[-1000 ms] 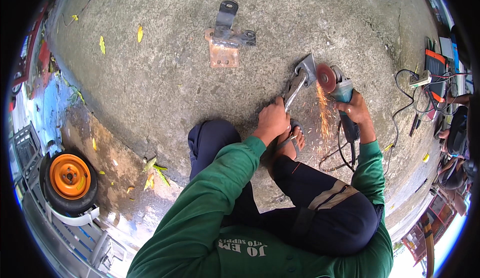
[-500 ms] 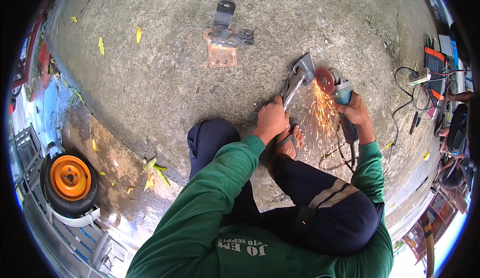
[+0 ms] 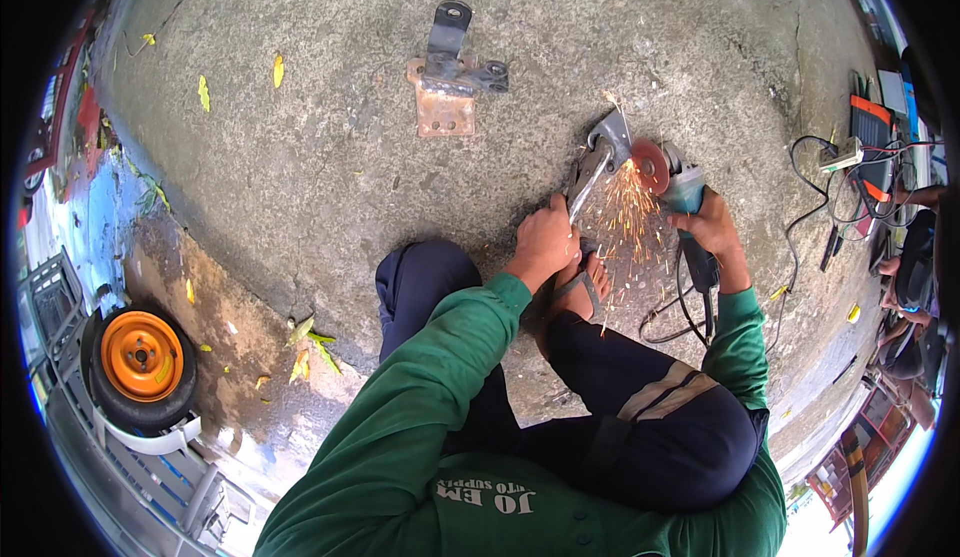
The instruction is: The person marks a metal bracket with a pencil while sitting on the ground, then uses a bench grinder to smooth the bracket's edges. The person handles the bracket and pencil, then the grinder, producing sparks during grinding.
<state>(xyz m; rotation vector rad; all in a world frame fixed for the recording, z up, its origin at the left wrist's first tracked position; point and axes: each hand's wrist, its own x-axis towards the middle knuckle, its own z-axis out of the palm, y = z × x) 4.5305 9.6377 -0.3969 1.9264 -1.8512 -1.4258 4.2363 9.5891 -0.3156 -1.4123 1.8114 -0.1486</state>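
My left hand (image 3: 545, 242) is wrapped round the handles of locking pliers (image 3: 588, 185), whose jaws clamp a small grey metal plate (image 3: 614, 131) above the concrete. In my right hand (image 3: 714, 225) is a teal-bodied angle grinder (image 3: 684, 190). Its reddish disc (image 3: 650, 165) meets the plate's right edge, and orange sparks (image 3: 632, 205) spray down toward my sandalled foot (image 3: 580, 295). Farther off, a rusty metal bracket (image 3: 445, 112) with black arms lies flat on the ground.
A black power cord (image 3: 668, 335) loops beside my right knee. Cables and an orange-and-black case (image 3: 870, 147) lie at the right, near other people's limbs (image 3: 905, 347). An orange-rimmed wheel (image 3: 141, 357) rests against grey plastic chairs (image 3: 160, 482) at the left. Yellow leaves (image 3: 278, 71) dot the concrete.
The grinder and plate have shifted very slightly, still in contact. The spark spray has changed shape, with a few sparks now flying above the plate. The bracket has stayed put.
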